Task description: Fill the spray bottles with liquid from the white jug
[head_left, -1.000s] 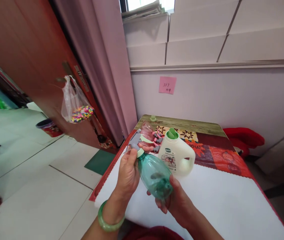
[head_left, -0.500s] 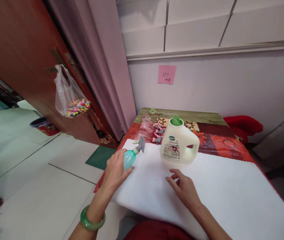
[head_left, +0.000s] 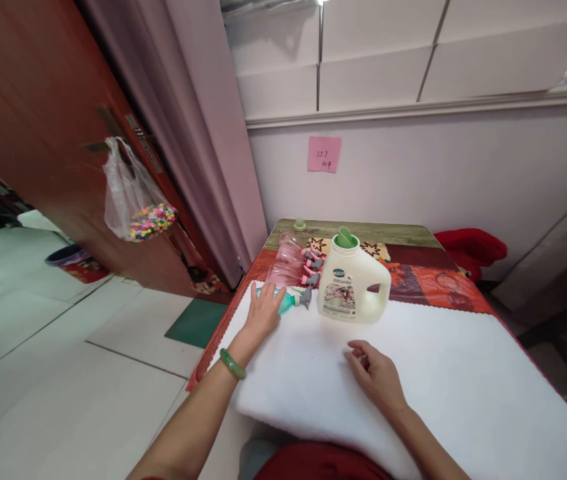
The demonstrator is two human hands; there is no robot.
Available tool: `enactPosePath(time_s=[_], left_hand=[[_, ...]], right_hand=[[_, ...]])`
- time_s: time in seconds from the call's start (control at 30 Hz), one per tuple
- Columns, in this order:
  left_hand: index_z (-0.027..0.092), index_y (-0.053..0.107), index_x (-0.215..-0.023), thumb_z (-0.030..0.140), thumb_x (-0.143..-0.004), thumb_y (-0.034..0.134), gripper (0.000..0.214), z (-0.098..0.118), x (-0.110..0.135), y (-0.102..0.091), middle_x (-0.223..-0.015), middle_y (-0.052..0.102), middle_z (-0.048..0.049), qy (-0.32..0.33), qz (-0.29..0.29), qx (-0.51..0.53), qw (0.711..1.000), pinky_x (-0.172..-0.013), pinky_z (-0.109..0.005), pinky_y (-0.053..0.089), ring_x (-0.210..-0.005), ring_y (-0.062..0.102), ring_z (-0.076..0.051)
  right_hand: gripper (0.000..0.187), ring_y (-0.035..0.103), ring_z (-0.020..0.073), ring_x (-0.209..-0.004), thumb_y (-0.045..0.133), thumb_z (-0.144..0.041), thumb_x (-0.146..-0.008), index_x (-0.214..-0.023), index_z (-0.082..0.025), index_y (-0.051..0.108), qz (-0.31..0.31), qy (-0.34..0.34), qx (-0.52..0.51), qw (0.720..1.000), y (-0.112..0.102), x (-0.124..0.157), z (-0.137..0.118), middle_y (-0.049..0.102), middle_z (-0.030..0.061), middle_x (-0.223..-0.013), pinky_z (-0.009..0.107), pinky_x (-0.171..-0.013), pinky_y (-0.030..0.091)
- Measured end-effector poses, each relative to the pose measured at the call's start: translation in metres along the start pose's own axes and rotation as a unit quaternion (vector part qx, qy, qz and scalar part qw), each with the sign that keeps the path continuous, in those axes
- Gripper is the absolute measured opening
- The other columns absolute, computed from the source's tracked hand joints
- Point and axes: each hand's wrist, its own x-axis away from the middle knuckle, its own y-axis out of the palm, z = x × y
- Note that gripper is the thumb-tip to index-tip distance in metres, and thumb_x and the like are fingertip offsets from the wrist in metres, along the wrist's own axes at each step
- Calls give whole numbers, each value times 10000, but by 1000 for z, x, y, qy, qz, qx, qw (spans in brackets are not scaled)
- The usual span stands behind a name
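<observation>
laid over since the earlier frame, the green bottle [head_left: 287, 303] is covered by the left hand [head_left: 263, 313], left of the jug [head_left: 346, 283]; whether gripped cannot be told. before the jug, the right hand [head_left: 377, 379] is held empty. rolling should be prevented.

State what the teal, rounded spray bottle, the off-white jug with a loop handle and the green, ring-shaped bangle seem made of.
Teal spray bottle: probably plastic, glossy; its tinted wall looks translucent.
Off-white jug: most likely moulded plastic, satin; the handle runs into the body without a seam I can see.
Green bangle: smooth, polished; perhaps jade, though glass or resin could look alike.
</observation>
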Motion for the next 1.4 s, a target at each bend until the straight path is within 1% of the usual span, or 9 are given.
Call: enactPosePath(time_s=[0.13, 0.23, 0.33, 0.43, 0.6, 1.13, 1.23, 1.33, 1.4], left_hand=[[220, 530, -1515, -10, -718, 727, 852, 3, -10, 13, -1568, 546, -216, -10, 8, 26, 1000, -1286, -644, 89, -1537, 410, -363], [278, 437, -1580, 108, -710, 858, 982, 1, -7, 18, -1687, 403, -215, -46, 27, 60, 997, -1255, -726, 65, -1587, 309, -402], [239, 237, -1661, 297, -715, 921, 1170, -5, 5, 23, -1732, 213, -314, -128, 65, 99, 985, -1149, -840, 206, -1585, 237, -516], [190, 122, -1668, 368, -706, 928, 1268, -14, 16, 32, -1688, 236, -366, -174, 85, 148, 970, -1075, -748, 424, -1532, 343, -535], [233, 292, -1587, 228, -728, 870, 1036, -23, 16, 45, -1550, 509, -191, -133, 99, 216, 962, -1205, -523, 402, -1486, 470, -360], [202, 439, -1506, 167, -655, 884, 961, -54, -31, 66, -1442, 594, -167, -138, 126, 267, 945, -1123, -536, 472, -1371, 553, -395], [192, 515, -1477, 277, -789, 865, 777, -60, -43, 69, -1456, 600, -163, -131, 135, 270, 944, -1097, -552, 503, -1331, 589, -371], [197, 608, -1395, 389, -978, 706, 469, -64, -60, 73, -1423, 623, -134, -124, 144, 272, 943, -996, -541, 573, -1212, 656, -305], [195, 624, -1371, 395, -996, 683, 429, -66, -71, 76, -1394, 639, -126, -121, 144, 274, 943, -959, -519, 593, -1166, 675, -285]], right_hand=[[359, 698, 198, -631, 559, -530, -987, -1085, -223, 716, 0, -5, 8, 1000, 0, 1, 1, 770, 34, -845, 344, -660, 556], [345, 698, 197, -627, 560, -519, -991, -1080, -224, 713, 1, -9, 11, 1000, 0, 2, 2, 770, 32, -844, 342, -656, 557], [331, 696, 194, -640, 550, -498, -1003, -1100, -220, 701, -8, -8, 16, 1000, 2, 2, 3, 768, 33, -861, 345, -668, 557], [327, 695, 189, -642, 544, -503, -1006, -1104, -229, 694, -7, -9, 20, 1000, 4, 2, 7, 765, 27, -863, 337, -667, 558], [318, 687, 176, -619, 556, -524, -1001, -1090, -253, 696, 4, -14, 24, 1000, 9, 2, 15, 762, 12, -843, 308, -640, 554], [277, 677, 151, -587, 575, -478, -998, -1109, -252, 692, 11, -24, 23, 999, 11, 3, 14, 760, -11, -833, 279, -616, 563], [271, 671, 147, -578, 574, -477, -1000, -1104, -253, 687, 9, -25, 21, 999, 11, 2, 14, 757, -14, -833, 277, -609, 562], [269, 669, 149, -579, 572, -480, -1003, -1099, -255, 683, 4, -22, 22, 1000, 11, 3, 14, 753, -15, -831, 279, -610, 562], [270, 670, 151, -583, 568, -484, -1005, -1095, -258, 684, 1, -20, 24, 1000, 11, 3, 14, 751, -16, -830, 281, -613, 563]])
